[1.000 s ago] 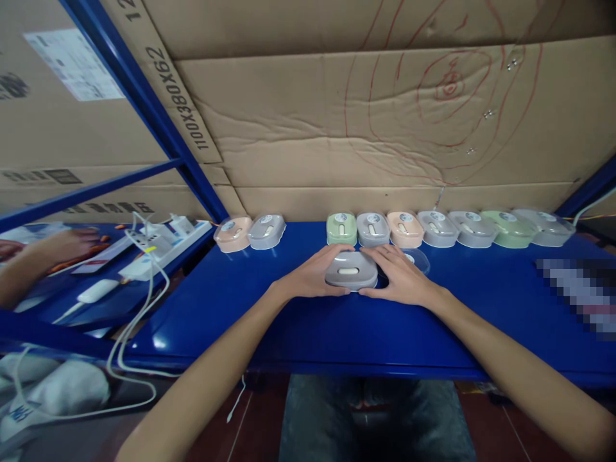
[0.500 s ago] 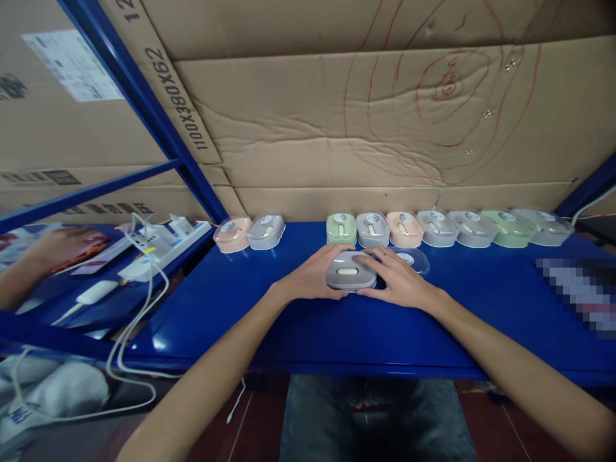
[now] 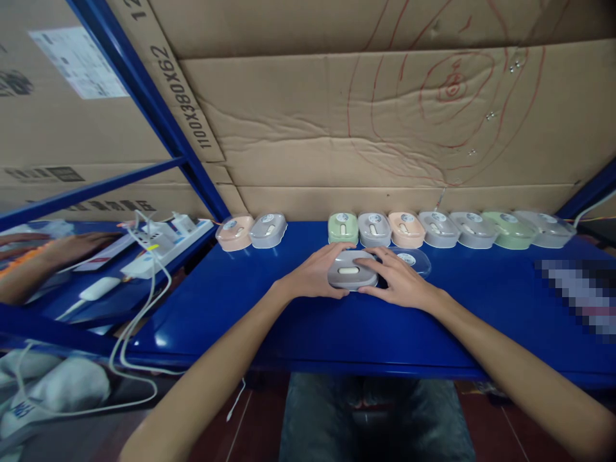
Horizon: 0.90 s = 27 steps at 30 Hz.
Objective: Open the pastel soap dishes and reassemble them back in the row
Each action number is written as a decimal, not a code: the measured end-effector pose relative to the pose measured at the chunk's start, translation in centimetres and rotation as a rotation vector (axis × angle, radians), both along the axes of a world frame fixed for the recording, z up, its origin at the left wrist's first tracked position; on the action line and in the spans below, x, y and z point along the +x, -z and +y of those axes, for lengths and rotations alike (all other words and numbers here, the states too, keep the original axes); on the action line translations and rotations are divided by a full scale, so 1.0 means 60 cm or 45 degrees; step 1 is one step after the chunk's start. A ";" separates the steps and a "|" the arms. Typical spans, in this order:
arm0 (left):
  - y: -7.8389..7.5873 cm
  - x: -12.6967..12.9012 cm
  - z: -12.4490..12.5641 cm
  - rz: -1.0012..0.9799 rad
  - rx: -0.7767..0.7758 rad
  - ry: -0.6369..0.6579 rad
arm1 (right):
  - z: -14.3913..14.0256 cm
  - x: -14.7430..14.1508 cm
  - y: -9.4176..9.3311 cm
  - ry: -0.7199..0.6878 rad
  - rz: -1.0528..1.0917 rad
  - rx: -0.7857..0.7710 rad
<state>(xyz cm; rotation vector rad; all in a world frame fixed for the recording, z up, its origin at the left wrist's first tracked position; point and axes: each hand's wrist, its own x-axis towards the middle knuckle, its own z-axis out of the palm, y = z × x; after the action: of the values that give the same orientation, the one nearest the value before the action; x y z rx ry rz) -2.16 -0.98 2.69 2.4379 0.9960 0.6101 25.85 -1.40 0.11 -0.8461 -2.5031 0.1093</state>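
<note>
A grey rounded box (image 3: 349, 277) with a white oval piece on its top sits on the blue table, held from both sides. My left hand (image 3: 315, 273) wraps its left side, with the thumb low at the front edge. On the other side my right hand (image 3: 402, 279) grips it, fingers over the top right and thumb at the front. Just behind the right hand lies a clear lid (image 3: 416, 262) with a round sticker, partly covered by the fingers.
Along the cardboard back wall (image 3: 289, 160) stand several lidded boxes (image 3: 343, 229) in green, grey and peach. Two more, one peach box (image 3: 235, 232) and one grey box (image 3: 268, 231), stand further left. A power strip (image 3: 163, 250), white cables and a co-worker's hands (image 3: 67, 250) are at left.
Both my hands keep nearly the same grip on the grey box. The view has shifted slightly. At left, the co-worker's hands have moved, and a second hand now shows at the edge.
</note>
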 end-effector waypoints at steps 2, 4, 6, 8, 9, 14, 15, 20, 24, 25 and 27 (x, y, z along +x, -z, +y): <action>0.001 0.000 0.000 0.004 0.000 -0.012 | -0.001 0.000 -0.001 0.003 -0.004 -0.007; 0.002 0.001 0.000 0.012 -0.006 -0.019 | -0.001 -0.001 -0.001 0.004 -0.007 -0.009; 0.002 0.001 0.000 0.019 -0.013 -0.027 | -0.001 0.000 -0.001 0.003 -0.007 -0.004; 0.001 0.002 -0.001 0.026 -0.026 -0.032 | 0.000 0.000 -0.001 -0.005 -0.011 0.003; 0.001 0.003 -0.002 0.026 -0.031 -0.035 | 0.001 0.000 -0.001 -0.008 -0.010 0.008; -0.003 0.006 -0.004 0.005 -0.029 -0.046 | 0.001 0.000 -0.003 -0.028 0.015 0.018; -0.004 0.006 -0.004 0.001 -0.029 -0.047 | 0.000 0.000 -0.004 -0.037 0.017 0.023; -0.002 0.005 -0.002 -0.012 -0.037 -0.045 | -0.001 -0.001 -0.009 -0.044 0.034 0.032; -0.001 0.003 -0.003 0.015 -0.018 -0.068 | 0.001 0.000 -0.008 -0.043 0.034 0.031; -0.002 0.003 -0.004 0.025 -0.014 -0.075 | 0.001 0.000 -0.008 -0.042 0.035 0.034; -0.005 0.003 -0.005 0.050 -0.019 -0.089 | 0.002 0.001 -0.007 -0.038 0.034 0.041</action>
<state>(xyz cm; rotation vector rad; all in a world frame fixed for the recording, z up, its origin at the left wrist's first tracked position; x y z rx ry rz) -2.00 -1.29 2.98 2.4194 1.1013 0.5778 25.90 -1.30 0.51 -0.7895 -2.4864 0.0893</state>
